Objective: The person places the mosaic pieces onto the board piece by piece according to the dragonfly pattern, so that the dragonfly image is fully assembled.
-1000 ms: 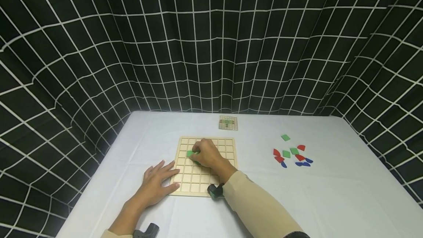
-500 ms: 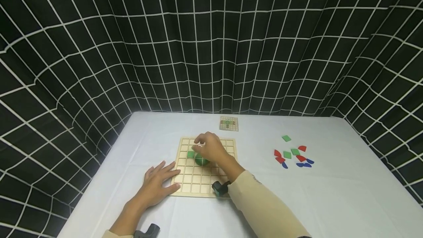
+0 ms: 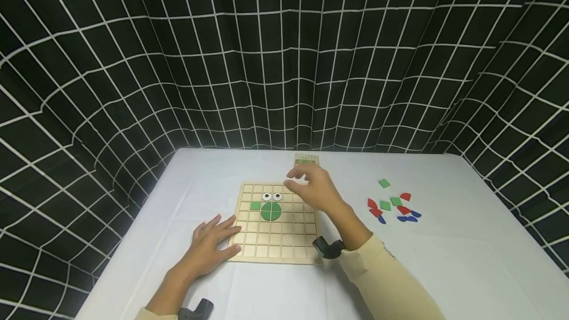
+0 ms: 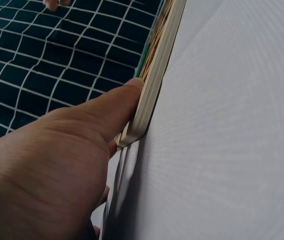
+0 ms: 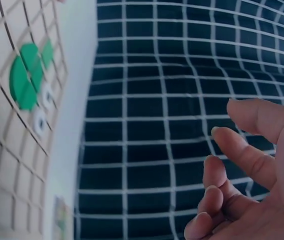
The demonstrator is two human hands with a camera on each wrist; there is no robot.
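Note:
A wooden grid board (image 3: 284, 241) lies flat on the white table. Green quarter pieces on it form a disc (image 3: 271, 211), with two white eye pieces (image 3: 272, 196) just above and a green square (image 3: 255, 205) to the left. My left hand (image 3: 211, 246) rests at the board's left edge, fingers spread; in the left wrist view its thumb (image 4: 131, 85) touches the board's rim. Raised over the board's far right corner, my right hand (image 3: 313, 186) holds nothing, its fingers loosely bent. The right wrist view shows the same empty fingers (image 5: 242, 155) apart from the thumb.
To the right lie loose green squares (image 3: 385, 205), red quarter pieces (image 3: 405, 196) and blue pieces (image 3: 407, 219). A small pattern card (image 3: 306, 157) sits behind the board, partly covered by my right hand. A black cloth with a white grid (image 3: 284, 63) hangs around the table.
My right hand has lifted off the board's pieces and moved right, uncovering the green disc and both eye pieces. The left hand stays where it was.

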